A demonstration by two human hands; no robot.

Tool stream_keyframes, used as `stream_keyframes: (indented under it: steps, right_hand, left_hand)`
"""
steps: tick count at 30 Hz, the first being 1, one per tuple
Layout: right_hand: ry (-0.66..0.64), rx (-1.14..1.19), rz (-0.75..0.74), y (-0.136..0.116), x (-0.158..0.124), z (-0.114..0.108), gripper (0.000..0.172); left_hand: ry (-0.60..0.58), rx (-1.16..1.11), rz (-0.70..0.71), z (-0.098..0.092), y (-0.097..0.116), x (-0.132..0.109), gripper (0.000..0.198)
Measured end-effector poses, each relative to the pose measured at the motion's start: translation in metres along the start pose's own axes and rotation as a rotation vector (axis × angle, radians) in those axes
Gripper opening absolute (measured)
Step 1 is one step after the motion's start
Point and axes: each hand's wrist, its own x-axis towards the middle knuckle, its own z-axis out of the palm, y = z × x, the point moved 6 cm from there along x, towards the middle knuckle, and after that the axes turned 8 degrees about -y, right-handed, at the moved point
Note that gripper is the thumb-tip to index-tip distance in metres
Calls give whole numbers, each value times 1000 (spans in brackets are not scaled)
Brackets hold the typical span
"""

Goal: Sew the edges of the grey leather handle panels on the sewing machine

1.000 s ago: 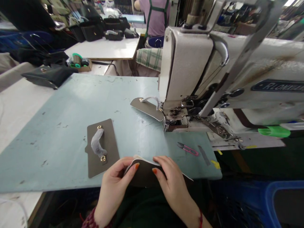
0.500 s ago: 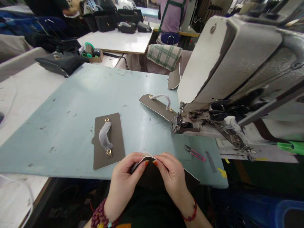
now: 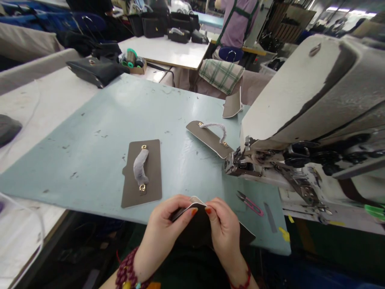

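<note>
Between my hands, at the table's near edge, is a dark brown leather panel (image 3: 197,226) with a pale edge, bent upward in the middle. My left hand (image 3: 170,220) pinches its top edge with thumb and fingers. Close beside it, my right hand (image 3: 224,224) grips the same edge. Ahead to the left lies a grey-brown bag panel (image 3: 155,172) with a wrapped handle (image 3: 140,166) on gold fittings. A second handled panel (image 3: 207,138) rests tilted near the sewing machine (image 3: 288,96). Pink thread snips (image 3: 251,204) lie right of my hands.
Beside the snips is a flat grey strip (image 3: 270,216). Another curved panel (image 3: 232,105) stands at the far edge. A black bag (image 3: 96,70) and a box of thread spools (image 3: 136,66) are at the back left. Beyond, a person in a purple top (image 3: 236,24) is at another table.
The view has shifted left, so the table and machine appear further right. Both hands still hold the panel's edge; my right hand's fingertips have moved slightly apart from the left's.
</note>
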Motion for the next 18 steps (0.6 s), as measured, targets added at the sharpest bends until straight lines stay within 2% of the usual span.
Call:
stream_keyframes:
  steps: [3,5,8,10,12,15,18]
  right_hand:
    - [-5,-9,9,0,1,0,25]
    - [-2,-12,22,1,1,1,25]
    - [8,-11,32,3,-1,1,25]
    - [13,-12,25,2,-1,1,25]
    - [12,-12,16,1,-1,1,25]
    - [16,-11,15,0,-2,1,25]
    - [23,-17,18,0,-2,1,24]
  left_hand:
    - [13,-57,-24,1,-3,-1,9]
    - [51,-172,-41,1,-4,-1,8]
    - [87,-308,-46,0,-6,-1,16]
    - [64,-245,-49,-1,-5,0,24]
    - [24,-90,-36,-2,-3,1,26]
    - [-36,88,33,-3,6,4,15]
    - [-57,112,83,-1,12,5,13]
